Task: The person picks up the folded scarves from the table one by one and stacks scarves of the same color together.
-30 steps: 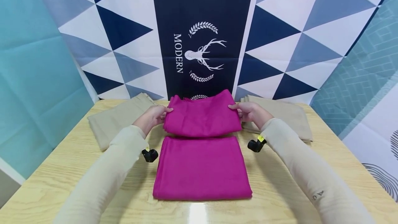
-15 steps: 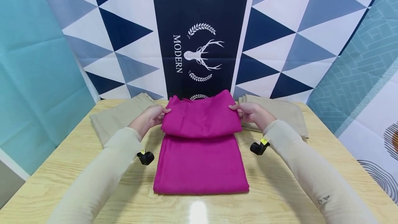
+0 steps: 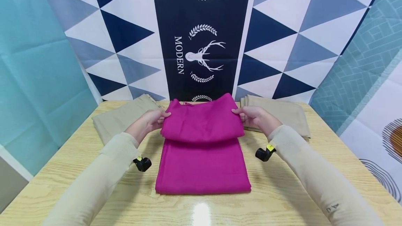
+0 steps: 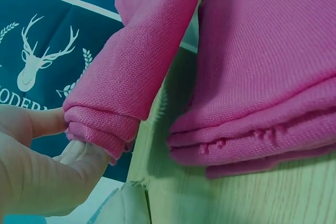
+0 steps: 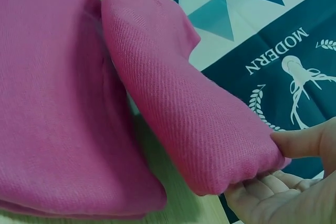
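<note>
Deer-print backdrop (image 3: 204,16), wood tabletop (image 3: 62,163). Left hand (image 3: 146,123), right hand (image 3: 258,117): fingers pinched on opposite ends of a raised pink bundle (image 3: 202,119), near a flat pink stack's (image 3: 202,170) far edge. I'd catch every layer, ends level.

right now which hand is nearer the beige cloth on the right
The right hand: it pinches the right end of the raised magenta fabric, overlapping the beige cloth in the head view. The left hand holds the fabric's opposite end, farther away.
</note>
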A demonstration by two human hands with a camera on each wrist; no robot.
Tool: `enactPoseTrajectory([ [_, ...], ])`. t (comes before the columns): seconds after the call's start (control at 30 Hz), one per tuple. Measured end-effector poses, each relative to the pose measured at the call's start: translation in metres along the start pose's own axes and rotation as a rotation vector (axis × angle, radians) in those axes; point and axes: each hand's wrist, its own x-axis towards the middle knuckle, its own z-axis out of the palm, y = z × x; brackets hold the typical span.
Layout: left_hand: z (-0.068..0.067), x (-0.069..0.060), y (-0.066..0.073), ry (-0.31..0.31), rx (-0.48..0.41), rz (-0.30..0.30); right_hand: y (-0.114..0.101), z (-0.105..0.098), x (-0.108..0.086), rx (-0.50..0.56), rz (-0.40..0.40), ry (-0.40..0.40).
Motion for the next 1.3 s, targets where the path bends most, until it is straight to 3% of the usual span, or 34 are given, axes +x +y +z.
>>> enactPoseTrajectory([
  [0.43,-0.008,-0.004,-0.007,-0.050,-0.045,0.022,0.006,0.001,-0.003,0.020,-0.022,-0.051],
  [0.7,-0.009,-0.007,-0.008,-0.053,-0.048,0.003,0.014,-0.001,-0.006,0.075,-0.027,-0.070],
  [1.03,-0.010,-0.011,-0.020,-0.131,-0.016,0.025,0.024,-0.002,-0.010,0.083,-0.037,-0.089],
  [1.3,-0.013,-0.015,-0.020,-0.162,-0.017,0.057,0.027,-0.003,-0.014,0.070,-0.050,-0.112],
])
